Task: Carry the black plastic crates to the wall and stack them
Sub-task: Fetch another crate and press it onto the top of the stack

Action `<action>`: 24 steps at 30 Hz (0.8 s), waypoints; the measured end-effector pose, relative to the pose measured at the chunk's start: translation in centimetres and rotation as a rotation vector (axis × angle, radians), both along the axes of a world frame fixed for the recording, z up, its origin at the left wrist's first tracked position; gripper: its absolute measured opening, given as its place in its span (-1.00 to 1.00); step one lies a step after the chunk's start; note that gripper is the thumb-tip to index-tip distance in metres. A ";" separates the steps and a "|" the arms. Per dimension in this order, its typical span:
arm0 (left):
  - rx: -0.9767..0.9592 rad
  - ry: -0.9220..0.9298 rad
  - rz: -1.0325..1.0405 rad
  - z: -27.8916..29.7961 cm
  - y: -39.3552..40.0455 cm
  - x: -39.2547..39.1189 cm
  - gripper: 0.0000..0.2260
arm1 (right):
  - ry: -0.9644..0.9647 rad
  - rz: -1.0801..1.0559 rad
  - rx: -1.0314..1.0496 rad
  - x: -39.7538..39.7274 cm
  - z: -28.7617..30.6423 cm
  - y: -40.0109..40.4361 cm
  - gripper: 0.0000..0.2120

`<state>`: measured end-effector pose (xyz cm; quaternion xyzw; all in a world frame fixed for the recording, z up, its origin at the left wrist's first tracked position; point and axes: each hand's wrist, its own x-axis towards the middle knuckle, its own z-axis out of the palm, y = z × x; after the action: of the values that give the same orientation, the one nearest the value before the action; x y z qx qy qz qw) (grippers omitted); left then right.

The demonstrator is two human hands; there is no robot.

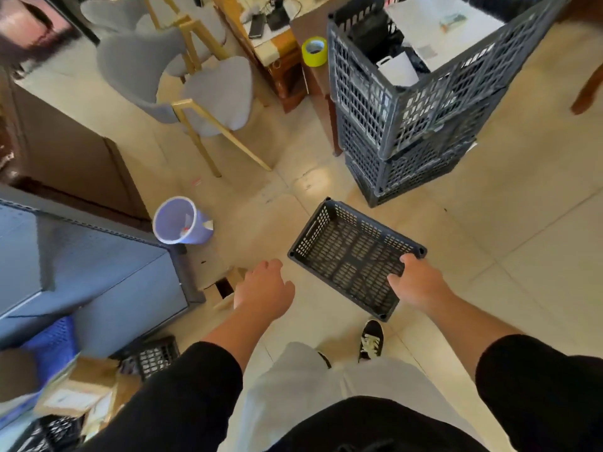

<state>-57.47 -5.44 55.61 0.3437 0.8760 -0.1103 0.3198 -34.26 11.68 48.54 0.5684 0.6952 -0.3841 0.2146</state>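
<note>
An empty black plastic crate [346, 249] hangs above the tiled floor in front of me. My right hand [416, 283] grips its near right rim, thumb inside the crate. My left hand [262, 288] hovers to the left of the crate, fingers loosely curled, holding nothing and apart from the crate. A stack of black crates [408, 119] stands ahead on the right; the top one holds papers and boxes. Another black crate [153, 355] lies on the floor at the lower left, partly hidden by my left sleeve.
A lilac waste bin [181, 225] stands on the floor to the left. Grey chairs with gold legs [195, 93] sit ahead. A grey cabinet [88, 272] and cardboard boxes [78, 393] fill the left side. A yellow tape roll [314, 51] rests on a brown table.
</note>
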 end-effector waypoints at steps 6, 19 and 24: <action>-0.051 -0.129 -0.041 -5.2 6.6 -5.3 -0.50 | -0.039 -0.229 -0.039 -0.8 -2.3 2.2 -0.49; -0.154 -0.334 -0.108 -18.0 16.2 -15.0 -0.55 | -0.055 -0.929 -0.109 -2.1 -10.2 1.9 -0.44; -0.155 -0.331 -0.117 -25.0 18.2 -16.3 -0.59 | -0.062 -1.024 -0.102 -2.1 -18.2 1.8 -0.44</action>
<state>-73.74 12.81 30.64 0.3821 0.7788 -0.1377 0.4780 -36.40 13.49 30.34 0.8358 0.3015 -0.4564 0.0468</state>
